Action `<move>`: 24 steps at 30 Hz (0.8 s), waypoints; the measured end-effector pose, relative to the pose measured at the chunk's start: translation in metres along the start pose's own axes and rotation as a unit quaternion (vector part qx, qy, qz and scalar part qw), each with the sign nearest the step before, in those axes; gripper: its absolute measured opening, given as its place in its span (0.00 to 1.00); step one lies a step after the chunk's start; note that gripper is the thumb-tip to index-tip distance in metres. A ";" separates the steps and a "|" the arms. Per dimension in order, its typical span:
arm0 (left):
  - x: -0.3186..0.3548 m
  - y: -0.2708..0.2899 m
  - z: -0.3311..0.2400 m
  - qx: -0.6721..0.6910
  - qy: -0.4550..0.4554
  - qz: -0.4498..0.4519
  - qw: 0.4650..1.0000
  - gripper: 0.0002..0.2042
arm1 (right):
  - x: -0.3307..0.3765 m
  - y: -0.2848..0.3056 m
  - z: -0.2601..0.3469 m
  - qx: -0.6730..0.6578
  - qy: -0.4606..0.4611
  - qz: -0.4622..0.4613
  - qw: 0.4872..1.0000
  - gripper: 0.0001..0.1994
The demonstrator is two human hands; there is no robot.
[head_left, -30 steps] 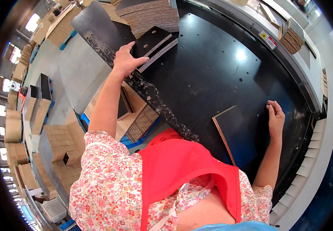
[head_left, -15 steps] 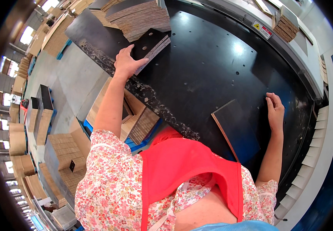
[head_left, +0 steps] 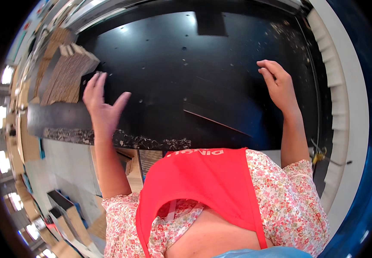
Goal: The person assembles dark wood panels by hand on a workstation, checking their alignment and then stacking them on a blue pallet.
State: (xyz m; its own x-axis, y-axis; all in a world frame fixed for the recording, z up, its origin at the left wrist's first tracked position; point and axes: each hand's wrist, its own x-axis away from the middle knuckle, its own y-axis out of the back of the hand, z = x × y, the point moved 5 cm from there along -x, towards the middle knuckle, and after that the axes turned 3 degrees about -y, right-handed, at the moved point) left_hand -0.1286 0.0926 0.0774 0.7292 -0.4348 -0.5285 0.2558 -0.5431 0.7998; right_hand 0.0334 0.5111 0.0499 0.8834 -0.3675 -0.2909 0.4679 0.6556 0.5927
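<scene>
My left hand (head_left: 102,101) is held over the left part of a black table, its fingers spread and nothing in its grasp. Just beyond its fingertips stands a stack of brown-edged boards (head_left: 67,79); the dark piece beside it is mostly hidden by the fingers. A flat, dark rectangular board (head_left: 227,107) lies on the table between my hands, its thin brown edge facing me. Over the table's right side is my right hand (head_left: 280,86), fingers loosely bent, a small gap between thumb and forefinger, holding nothing visible. It is beyond the board's right end, apart from it.
The black table (head_left: 164,81) has small holes across its surface and wood chips (head_left: 151,142) along its near left edge. White flaps (head_left: 338,103) line a curved machine side on the right, with a cable (head_left: 332,161) below. Stacked panels (head_left: 67,210) stand on the floor at lower left.
My left hand has let go of the black block by the stack and lifted with spread fingers. The view has turned, so the table now runs straight across. The board still lies between my hands.
</scene>
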 end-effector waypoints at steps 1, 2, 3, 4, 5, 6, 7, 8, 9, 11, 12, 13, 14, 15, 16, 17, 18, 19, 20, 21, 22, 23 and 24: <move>-0.008 -0.012 -0.032 0.037 -0.041 0.036 0.998 0.38 | 0.018 0.013 0.001 -0.003 -0.021 -0.034 0.999 0.10; -0.012 -0.025 -0.059 0.074 -0.076 0.084 0.991 0.39 | 0.038 0.024 0.002 -0.008 -0.039 -0.065 0.997 0.09; -0.013 -0.036 -0.083 0.093 -0.123 0.121 0.981 0.40 | 0.058 0.033 0.005 -0.013 -0.054 -0.096 0.994 0.09; -0.013 -0.047 -0.105 0.118 -0.176 0.140 0.967 0.42 | 0.080 0.043 0.007 0.016 -0.057 -0.142 0.988 0.08; -0.011 -0.056 -0.128 0.131 -0.207 0.174 0.954 0.43 | 0.104 0.051 0.006 0.045 -0.061 -0.187 0.979 0.07; -0.011 -0.063 -0.148 0.146 -0.242 0.205 0.937 0.44 | 0.130 0.060 0.006 0.079 -0.065 -0.234 0.967 0.06; -0.012 -0.070 -0.159 0.142 -0.263 0.221 0.928 0.45 | 0.156 0.068 0.003 0.149 -0.052 -0.277 0.948 0.06; -0.013 -0.076 -0.170 0.138 -0.283 0.236 0.919 0.46 | 0.183 0.072 0.000 0.219 -0.040 -0.316 0.922 0.06; -0.013 -0.083 -0.181 0.134 -0.305 0.250 0.909 0.46 | 0.207 0.074 0.001 0.298 -0.030 -0.352 0.887 0.07; -0.014 -0.096 -0.187 0.138 -0.315 0.279 0.897 0.47 | 0.261 0.077 -0.017 0.317 -0.119 -0.384 0.859 0.13; -0.014 -0.101 -0.185 0.135 -0.318 0.293 0.892 0.47 | 0.284 0.078 -0.027 0.305 -0.173 -0.412 0.841 0.16; -0.012 -0.107 -0.181 0.140 -0.318 0.321 0.881 0.48 | 0.298 0.079 -0.033 0.325 -0.188 -0.442 0.814 0.19; -0.012 -0.109 -0.183 0.145 -0.311 0.337 0.877 0.48 | 0.308 0.081 -0.038 0.343 -0.201 -0.470 0.788 0.22; -0.011 -0.111 -0.183 0.148 -0.300 0.353 0.874 0.48 | 0.315 0.084 -0.043 0.358 -0.212 -0.496 0.763 0.24; -0.012 -0.109 -0.181 0.147 -0.289 0.367 0.872 0.48 | 0.314 0.088 -0.048 0.387 -0.227 -0.475 0.757 0.27; -0.012 -0.108 -0.179 0.149 -0.292 0.366 0.871 0.48 | 0.311 0.093 -0.056 0.414 -0.240 -0.452 0.752 0.29; -0.012 -0.108 -0.176 0.150 -0.295 0.364 0.871 0.48 | 0.306 0.099 -0.066 0.440 -0.252 -0.431 0.747 0.31; -0.014 -0.108 -0.174 0.154 -0.300 0.359 0.870 0.48 | 0.300 0.107 -0.078 0.420 -0.242 -0.448 0.751 0.30; -0.016 -0.107 -0.169 0.146 -0.294 0.353 0.876 0.48 | 0.292 0.113 -0.090 0.368 -0.220 -0.454 0.781 0.29; -0.015 -0.104 -0.163 0.140 -0.286 0.346 0.882 0.48 | 0.276 0.119 -0.094 0.316 -0.195 -0.456 0.809 0.27; -0.015 -0.101 -0.157 0.134 -0.278 0.339 0.889 0.48 | 0.263 0.122 -0.094 0.262 -0.169 -0.455 0.834 0.25; -0.016 -0.098 -0.150 0.132 -0.263 0.335 0.895 0.47 | 0.254 0.119 -0.090 0.235 -0.142 -0.467 0.841 0.15; -0.017 -0.100 -0.144 0.133 -0.251 0.330 0.900 0.47 | 0.244 0.115 -0.080 0.197 -0.139 -0.451 0.859 0.13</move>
State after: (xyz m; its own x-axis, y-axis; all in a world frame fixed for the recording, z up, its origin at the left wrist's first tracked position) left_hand -0.0753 0.2576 0.0475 0.2700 -0.9596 -0.0793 -0.3376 -0.1715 0.9255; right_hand 0.3054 0.5500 -0.0132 0.1004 -0.7881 -0.6073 0.8650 -0.2325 0.4446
